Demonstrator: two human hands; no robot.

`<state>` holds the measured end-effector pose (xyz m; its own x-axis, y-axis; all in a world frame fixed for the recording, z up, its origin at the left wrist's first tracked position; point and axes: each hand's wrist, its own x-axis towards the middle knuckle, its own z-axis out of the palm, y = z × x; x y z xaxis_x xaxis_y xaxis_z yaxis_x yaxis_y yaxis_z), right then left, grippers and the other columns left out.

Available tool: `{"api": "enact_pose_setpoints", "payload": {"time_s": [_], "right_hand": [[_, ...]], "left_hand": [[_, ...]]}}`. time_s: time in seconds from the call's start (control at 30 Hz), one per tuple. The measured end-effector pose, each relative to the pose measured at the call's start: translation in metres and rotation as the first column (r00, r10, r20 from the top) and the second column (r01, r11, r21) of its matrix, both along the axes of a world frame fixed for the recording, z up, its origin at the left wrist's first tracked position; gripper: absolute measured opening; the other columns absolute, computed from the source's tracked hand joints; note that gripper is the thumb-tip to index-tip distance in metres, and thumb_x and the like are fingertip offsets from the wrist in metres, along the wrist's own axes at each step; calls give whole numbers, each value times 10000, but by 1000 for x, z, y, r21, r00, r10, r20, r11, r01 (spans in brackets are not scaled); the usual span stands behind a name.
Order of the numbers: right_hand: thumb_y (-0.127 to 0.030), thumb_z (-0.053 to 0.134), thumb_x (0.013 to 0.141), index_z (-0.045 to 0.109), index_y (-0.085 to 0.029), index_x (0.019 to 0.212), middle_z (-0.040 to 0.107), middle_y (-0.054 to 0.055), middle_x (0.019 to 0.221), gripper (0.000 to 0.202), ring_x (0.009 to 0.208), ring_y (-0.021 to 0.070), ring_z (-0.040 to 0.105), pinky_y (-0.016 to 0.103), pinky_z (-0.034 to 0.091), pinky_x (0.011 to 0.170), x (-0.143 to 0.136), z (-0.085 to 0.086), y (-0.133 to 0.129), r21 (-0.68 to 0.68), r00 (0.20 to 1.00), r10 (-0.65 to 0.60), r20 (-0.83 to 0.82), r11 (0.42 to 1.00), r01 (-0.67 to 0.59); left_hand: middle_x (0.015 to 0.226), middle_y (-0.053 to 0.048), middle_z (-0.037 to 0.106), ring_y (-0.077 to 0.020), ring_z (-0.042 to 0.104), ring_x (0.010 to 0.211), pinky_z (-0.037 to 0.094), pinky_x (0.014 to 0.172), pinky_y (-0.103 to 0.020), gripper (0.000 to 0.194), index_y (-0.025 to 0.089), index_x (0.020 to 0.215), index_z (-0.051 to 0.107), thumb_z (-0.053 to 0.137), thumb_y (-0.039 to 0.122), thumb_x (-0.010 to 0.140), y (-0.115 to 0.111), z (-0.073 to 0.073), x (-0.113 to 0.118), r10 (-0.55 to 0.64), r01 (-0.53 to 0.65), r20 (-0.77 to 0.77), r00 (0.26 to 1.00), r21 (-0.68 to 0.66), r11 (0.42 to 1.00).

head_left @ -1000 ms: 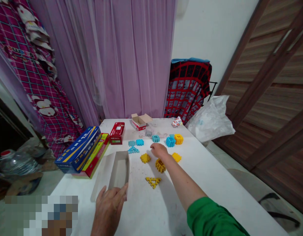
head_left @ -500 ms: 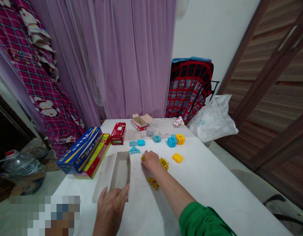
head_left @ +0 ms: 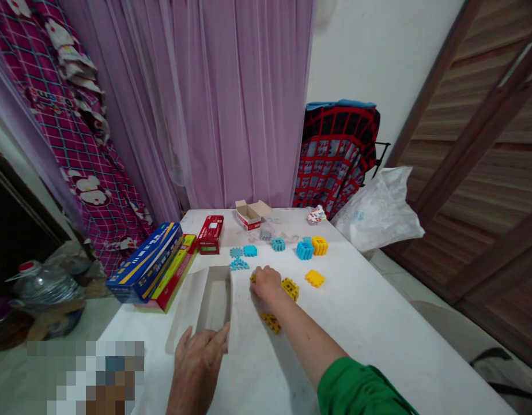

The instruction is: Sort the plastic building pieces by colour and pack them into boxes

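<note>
My left hand rests on the near end of an open white box, its fingers apart over the rim. My right hand is closed on a yellow piece, of which only a bit shows at the fingertips. Right beside that hand stands a yellow block, and a darker yellow piece lies nearer, left of the forearm. Farther right is a flat yellow piece. Beyond the box are flat blue pieces.
Blue box and yellow-red box lie at the left. Behind are a red box, an open small carton, blue blocks and a yellow block. A white plastic bag hangs at the right edge.
The whole view has shifted slightly, so things appear a little farther right. Both hands keep almost the same places relative to the box and the pieces.
</note>
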<state>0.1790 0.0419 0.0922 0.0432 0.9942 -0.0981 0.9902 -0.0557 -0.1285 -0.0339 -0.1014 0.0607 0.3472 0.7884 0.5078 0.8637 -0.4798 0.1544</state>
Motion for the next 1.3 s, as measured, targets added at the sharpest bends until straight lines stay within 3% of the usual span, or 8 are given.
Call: {"api": "enact_pose_setpoints", "payload": {"time_s": [0.3,0.5,0.73,0.97,1.17,1.3], "right_hand": [[-249,644,803,638,-153,1169,644,182,1169,379,1083,278,624,343,458,875,-2,4,0,-12,1000,12,-11,1000,-13],[-335,675,780,608,-150,1210,659,173,1185,473,1095,274,628,322,453,881,8,10,2,-16,998,23,-51,1000,-24],[-435,563,846,567,-226,1287,702,86,1187,488,1068,234,655,286,460,818,14,34,11,-45,987,47,-156,997,-54],[-446,541,858,572,-231,1298,706,55,1184,491,1053,210,657,261,453,805,4,58,12,-59,971,88,-221,993,-103],[-450,602,802,544,-240,1289,699,72,1153,534,1049,239,638,300,436,835,-38,87,-15,87,934,305,-188,952,-293],[-425,626,787,556,-204,1243,678,113,1145,512,1021,257,630,323,433,828,-63,91,-25,89,886,458,-75,888,-452]], "left_hand": [[855,47,698,-137,669,800,375,1007,-398,354,324,1221,621,492,199,916,0,0,0,2,-2,-9,1000,-1,1000],[817,44,689,-133,664,771,385,999,-398,351,316,1214,630,479,196,921,1,2,2,6,-7,16,1000,11,1000],[825,36,689,-139,662,769,369,1019,-418,433,325,1307,563,482,169,911,-1,5,5,-19,18,24,1000,20,1000],[807,44,677,-130,650,760,336,1042,-422,427,320,1237,607,486,114,882,-4,4,11,17,-20,61,998,48,999],[801,40,671,-126,648,759,332,1042,-436,445,322,1258,592,478,109,885,-4,3,15,38,-41,91,995,25,999],[810,32,676,-141,654,771,351,1026,-451,447,327,1263,592,492,118,881,-5,6,16,44,-43,74,996,-19,999]]}}
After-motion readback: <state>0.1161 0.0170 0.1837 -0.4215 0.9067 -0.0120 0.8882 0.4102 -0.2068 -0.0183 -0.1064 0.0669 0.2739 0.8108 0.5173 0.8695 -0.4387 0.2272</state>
